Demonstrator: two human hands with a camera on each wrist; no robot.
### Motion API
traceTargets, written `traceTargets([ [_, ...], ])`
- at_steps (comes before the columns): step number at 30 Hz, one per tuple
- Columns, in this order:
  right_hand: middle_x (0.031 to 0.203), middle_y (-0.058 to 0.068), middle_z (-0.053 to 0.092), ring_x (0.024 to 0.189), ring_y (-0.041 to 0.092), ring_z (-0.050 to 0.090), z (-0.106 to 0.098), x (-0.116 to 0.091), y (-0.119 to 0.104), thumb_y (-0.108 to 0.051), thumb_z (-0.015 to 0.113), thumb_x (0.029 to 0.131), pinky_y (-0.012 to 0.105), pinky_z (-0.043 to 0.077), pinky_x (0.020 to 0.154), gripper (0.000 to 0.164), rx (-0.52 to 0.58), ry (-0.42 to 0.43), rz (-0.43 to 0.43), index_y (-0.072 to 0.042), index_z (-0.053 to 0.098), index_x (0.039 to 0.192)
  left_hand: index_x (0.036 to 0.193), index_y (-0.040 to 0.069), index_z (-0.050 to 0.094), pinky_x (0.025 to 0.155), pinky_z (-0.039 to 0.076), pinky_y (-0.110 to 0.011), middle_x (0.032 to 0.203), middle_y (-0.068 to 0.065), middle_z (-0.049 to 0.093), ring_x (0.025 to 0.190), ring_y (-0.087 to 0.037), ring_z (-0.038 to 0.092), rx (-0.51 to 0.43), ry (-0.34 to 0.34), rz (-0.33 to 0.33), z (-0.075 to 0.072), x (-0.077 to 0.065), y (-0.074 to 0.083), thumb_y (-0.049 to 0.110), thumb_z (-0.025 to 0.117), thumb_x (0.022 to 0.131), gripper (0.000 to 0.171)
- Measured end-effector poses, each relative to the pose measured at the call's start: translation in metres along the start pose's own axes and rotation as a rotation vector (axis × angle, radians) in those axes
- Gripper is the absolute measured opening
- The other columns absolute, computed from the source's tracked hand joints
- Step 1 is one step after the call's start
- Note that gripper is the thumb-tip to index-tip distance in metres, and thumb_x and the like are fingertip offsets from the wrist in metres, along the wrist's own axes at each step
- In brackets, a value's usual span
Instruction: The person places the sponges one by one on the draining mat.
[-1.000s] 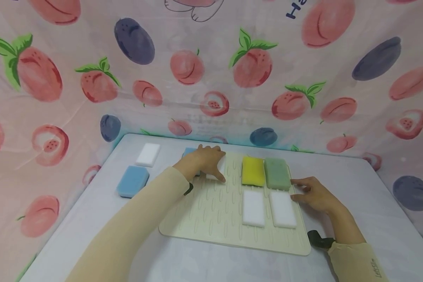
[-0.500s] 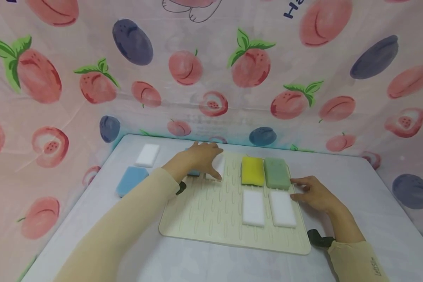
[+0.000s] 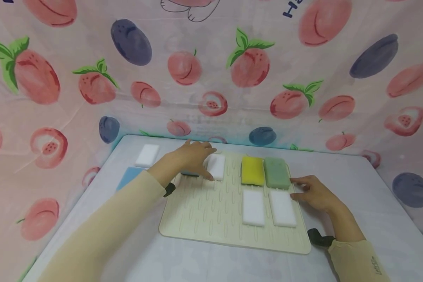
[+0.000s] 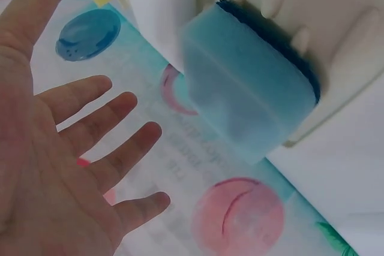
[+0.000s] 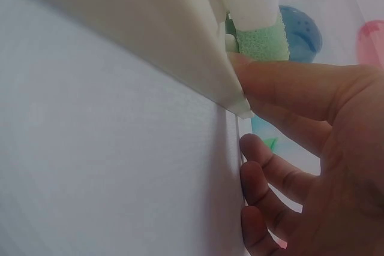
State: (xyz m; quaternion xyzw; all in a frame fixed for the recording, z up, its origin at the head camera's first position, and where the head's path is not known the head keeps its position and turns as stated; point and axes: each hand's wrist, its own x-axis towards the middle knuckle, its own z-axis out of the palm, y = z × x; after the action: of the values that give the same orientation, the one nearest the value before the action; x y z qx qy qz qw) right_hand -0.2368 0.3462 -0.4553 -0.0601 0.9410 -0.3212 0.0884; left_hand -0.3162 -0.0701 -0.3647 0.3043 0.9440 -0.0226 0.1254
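Observation:
My left hand (image 3: 193, 156) hovers with spread fingers above the back left of a cream ridged mat (image 3: 211, 219). Its thumb overlaps the corner of a white sponge (image 3: 217, 166) lying there. Beside that, a blue sponge with a dark scouring side (image 4: 246, 82) is mostly hidden under the hand in the head view; the left wrist view shows it apart from the fingers. My right hand (image 3: 315, 192) touches the mat's right edge with thumb and forefinger, next to a green sponge (image 3: 277, 173). In the right wrist view, its other fingers rest by the white tabletop (image 5: 120, 148).
A yellow sponge (image 3: 252, 171) lies left of the green one. In front are two white sponges, one left (image 3: 253, 207) and one right (image 3: 282, 208). Off the mat lie another white sponge (image 3: 147, 155) and a blue sponge (image 3: 129, 177), partly behind my left sleeve. A fruit-print curtain stands behind.
My left hand has drawn leftward off the white sponge, uncovering it, and my sleeve now hides more of the blue sponge off the mat. My right hand has stayed at the mat's edge.

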Motion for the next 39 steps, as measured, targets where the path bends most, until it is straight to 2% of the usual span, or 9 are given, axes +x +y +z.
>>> traceTargets([
  [9,0.138,0.032,0.050,0.118,0.047,0.051,0.000,0.001,-0.001,-0.018,0.083,0.084,0.058,0.047,0.093,0.065,-0.003,-0.002,-0.005,0.005,0.060,0.140,0.163,0.020,0.036,0.126,0.013,-0.071,0.167,-0.006,0.036,0.153,-0.038,0.035,0.000,0.014,-0.017,0.002,-0.021,-0.010,0.071,0.077,0.080,0.105],
  [22,0.136,0.032,0.051,0.116,0.045,0.052,0.000,0.000,-0.002,-0.016,0.082,0.084,0.056,0.047,0.092,0.063,-0.001,0.004,-0.021,0.005,0.061,0.139,0.160,0.016,0.040,0.123,0.016,-0.074,0.163,-0.011,0.042,0.150,-0.040,0.039,-0.052,0.084,-0.026,0.013,-0.058,-0.035,0.065,0.082,0.078,0.104],
  [31,0.138,0.032,0.050,0.118,0.047,0.052,0.000,0.000,0.000,-0.017,0.082,0.085,0.059,0.048,0.093,0.063,-0.010,0.000,-0.011,0.004,0.061,0.140,0.159,0.016,0.042,0.121,0.017,-0.075,0.162,-0.014,0.042,0.148,-0.043,0.041,-0.052,0.082,-0.056,0.022,-0.075,-0.048,0.065,0.082,0.078,0.103],
  [39,0.140,0.032,0.049,0.119,0.048,0.051,0.000,0.000,0.000,-0.019,0.081,0.086,0.061,0.048,0.094,0.064,-0.017,-0.005,0.007,0.003,0.060,0.142,0.159,0.013,0.043,0.120,0.017,-0.077,0.161,-0.015,0.044,0.147,-0.046,0.041,-0.068,0.077,-0.080,0.031,-0.097,-0.060,0.062,0.083,0.079,0.102],
])
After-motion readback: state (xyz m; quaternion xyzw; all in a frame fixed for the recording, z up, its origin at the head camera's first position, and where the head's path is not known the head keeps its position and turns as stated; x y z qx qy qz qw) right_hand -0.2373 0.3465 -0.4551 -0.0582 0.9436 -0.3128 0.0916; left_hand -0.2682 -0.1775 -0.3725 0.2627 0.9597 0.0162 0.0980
